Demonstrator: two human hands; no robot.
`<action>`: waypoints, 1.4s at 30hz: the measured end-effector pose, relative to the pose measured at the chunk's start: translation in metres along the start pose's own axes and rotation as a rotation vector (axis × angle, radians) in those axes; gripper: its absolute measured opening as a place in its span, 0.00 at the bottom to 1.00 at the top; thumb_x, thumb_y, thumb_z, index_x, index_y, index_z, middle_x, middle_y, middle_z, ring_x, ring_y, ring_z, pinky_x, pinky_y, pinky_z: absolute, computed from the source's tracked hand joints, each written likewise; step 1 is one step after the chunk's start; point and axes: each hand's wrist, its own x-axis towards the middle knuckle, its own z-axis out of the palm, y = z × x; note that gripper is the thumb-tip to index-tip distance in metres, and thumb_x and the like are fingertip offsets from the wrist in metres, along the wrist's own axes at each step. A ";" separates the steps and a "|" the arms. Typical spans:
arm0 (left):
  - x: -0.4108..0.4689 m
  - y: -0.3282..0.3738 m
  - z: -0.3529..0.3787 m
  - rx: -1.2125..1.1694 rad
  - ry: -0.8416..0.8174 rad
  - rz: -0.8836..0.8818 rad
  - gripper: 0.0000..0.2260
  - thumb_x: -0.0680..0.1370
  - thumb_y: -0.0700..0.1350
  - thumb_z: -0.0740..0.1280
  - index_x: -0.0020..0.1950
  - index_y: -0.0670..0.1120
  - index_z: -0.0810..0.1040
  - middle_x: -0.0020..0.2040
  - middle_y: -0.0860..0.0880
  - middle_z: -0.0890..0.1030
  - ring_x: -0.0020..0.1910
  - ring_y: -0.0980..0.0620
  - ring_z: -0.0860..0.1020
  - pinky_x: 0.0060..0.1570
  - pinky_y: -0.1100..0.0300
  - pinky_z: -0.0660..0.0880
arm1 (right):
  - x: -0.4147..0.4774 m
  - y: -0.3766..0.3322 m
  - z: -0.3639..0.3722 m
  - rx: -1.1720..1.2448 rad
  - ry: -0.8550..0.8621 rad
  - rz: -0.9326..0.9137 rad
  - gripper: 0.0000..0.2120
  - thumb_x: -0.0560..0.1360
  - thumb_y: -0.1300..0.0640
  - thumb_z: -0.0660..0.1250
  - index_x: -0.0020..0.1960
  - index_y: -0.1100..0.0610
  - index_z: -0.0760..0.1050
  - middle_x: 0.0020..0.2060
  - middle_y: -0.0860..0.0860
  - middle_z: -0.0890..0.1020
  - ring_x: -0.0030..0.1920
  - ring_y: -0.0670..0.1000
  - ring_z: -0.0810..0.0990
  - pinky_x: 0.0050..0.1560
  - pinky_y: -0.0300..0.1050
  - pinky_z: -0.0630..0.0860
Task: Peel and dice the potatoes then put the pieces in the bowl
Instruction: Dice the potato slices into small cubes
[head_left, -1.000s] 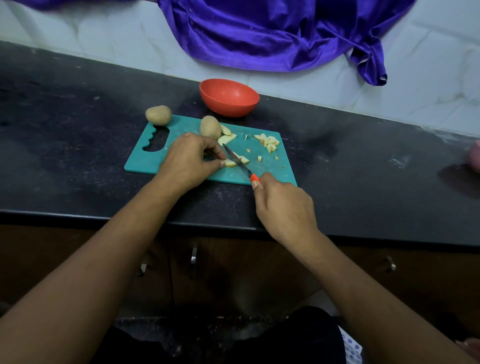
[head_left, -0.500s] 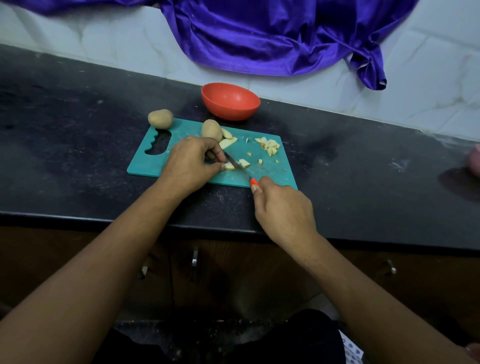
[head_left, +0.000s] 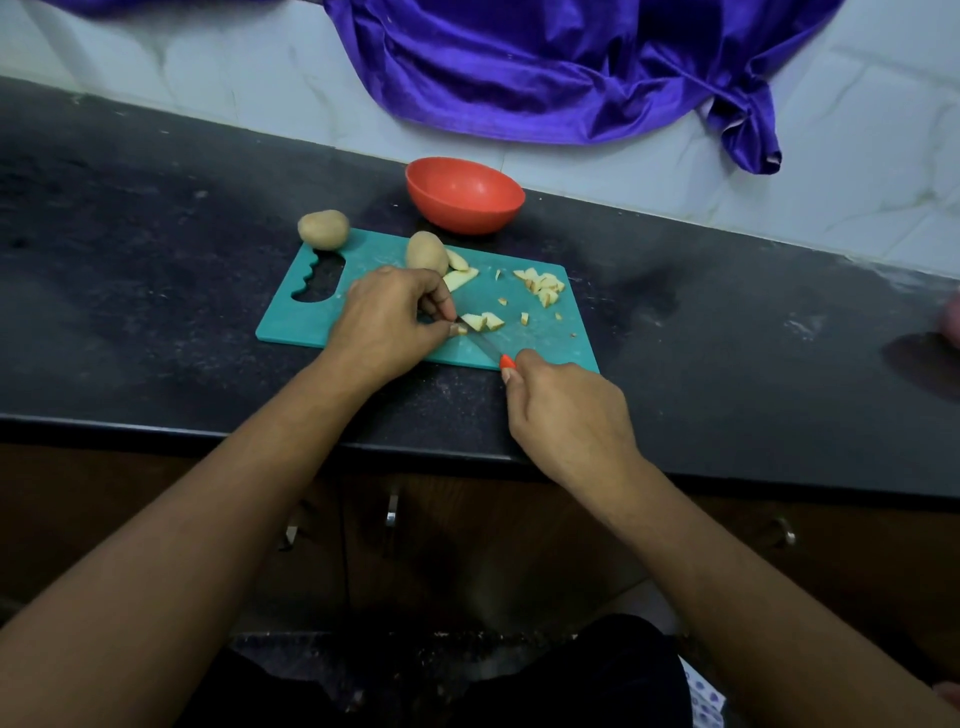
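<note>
A teal cutting board (head_left: 550, 343) lies on the black counter. My left hand (head_left: 389, 322) pinches a potato strip (head_left: 480, 322) on the board. My right hand (head_left: 566, 415) grips an orange-handled knife (head_left: 491, 349), whose blade lies across the strip right beside my left fingertips. A pile of diced pieces (head_left: 543, 286) sits at the board's far right, with a few loose bits nearby. One whole potato (head_left: 426, 252) and two slices (head_left: 460, 278) rest at the board's far edge. Another whole potato (head_left: 323, 228) lies on the counter by the board's far left corner. The orange bowl (head_left: 465, 195) stands behind the board.
A purple cloth (head_left: 571, 73) hangs on the white tiled wall behind the counter. A pink object (head_left: 951, 322) shows at the right edge. Cabinet doors with metal handles (head_left: 392, 512) are below the counter's front edge.
The knife has cut further along the strip, leaving more cut pieces to the right of the blade. Both hands stay in about the same place on the board.
</note>
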 end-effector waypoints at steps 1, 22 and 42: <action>0.000 0.000 0.000 0.002 0.001 -0.002 0.09 0.71 0.48 0.80 0.40 0.56 0.81 0.40 0.58 0.82 0.47 0.56 0.80 0.52 0.48 0.79 | 0.001 0.000 0.000 -0.008 -0.011 -0.003 0.15 0.86 0.43 0.49 0.56 0.50 0.71 0.37 0.47 0.75 0.36 0.48 0.75 0.35 0.50 0.74; -0.003 0.003 -0.005 -0.093 0.043 -0.073 0.12 0.72 0.32 0.68 0.45 0.49 0.81 0.43 0.55 0.83 0.44 0.59 0.80 0.50 0.60 0.78 | 0.009 0.019 -0.016 -0.057 -0.062 -0.051 0.14 0.86 0.42 0.49 0.52 0.48 0.69 0.37 0.46 0.75 0.35 0.46 0.74 0.35 0.48 0.74; -0.002 0.001 -0.004 -0.072 0.033 -0.058 0.10 0.73 0.34 0.70 0.43 0.50 0.81 0.43 0.56 0.82 0.45 0.59 0.79 0.46 0.65 0.74 | 0.030 0.063 -0.015 0.042 -0.015 0.254 0.16 0.86 0.44 0.53 0.49 0.51 0.72 0.38 0.47 0.77 0.35 0.46 0.74 0.31 0.46 0.68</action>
